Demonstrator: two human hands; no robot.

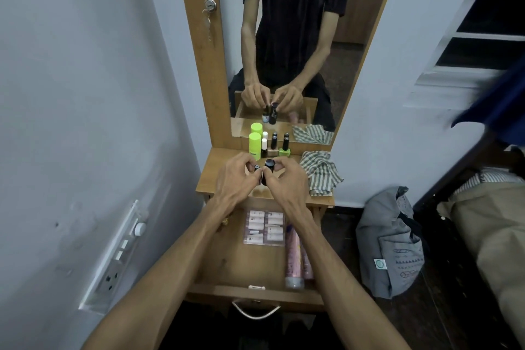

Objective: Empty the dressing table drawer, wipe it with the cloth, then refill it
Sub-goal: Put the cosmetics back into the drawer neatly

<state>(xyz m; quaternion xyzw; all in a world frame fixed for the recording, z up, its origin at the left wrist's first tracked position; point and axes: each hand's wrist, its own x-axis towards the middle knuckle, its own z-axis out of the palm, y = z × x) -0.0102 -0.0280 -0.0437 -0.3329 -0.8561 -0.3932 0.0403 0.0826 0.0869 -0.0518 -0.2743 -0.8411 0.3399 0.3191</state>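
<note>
Pale blue walls close in on a narrow wooden dressing table whose surface (216, 179) sits under a tall mirror (284, 51). Both hands are over that surface: the left hand (235, 176) pinches a small dark-capped bottle (257, 169), and the right hand (287, 179) is closed round a larger black bottle (268, 172) — the two touch at the middle of the view. At 12 o'clock from them stands a cluster of little bottles (270, 146), lime green, white and black. The striped cloth (321, 173) lies crumpled at 3 o'clock, untouched.

The open drawer (227, 264) lies at 6 o'clock, not yet empty: a clear flat pack of small pale tubes (265, 227) and pink cylinders (294, 258) along its right wall remain.

The small bottles look light but probably glass and smooth — best taken by the body with the fingertips and set down upright. The flat pack likely flexes; lifting it by an edge should serve. The cylinders may roll, so gripping them at mid-length seems safest.
</note>
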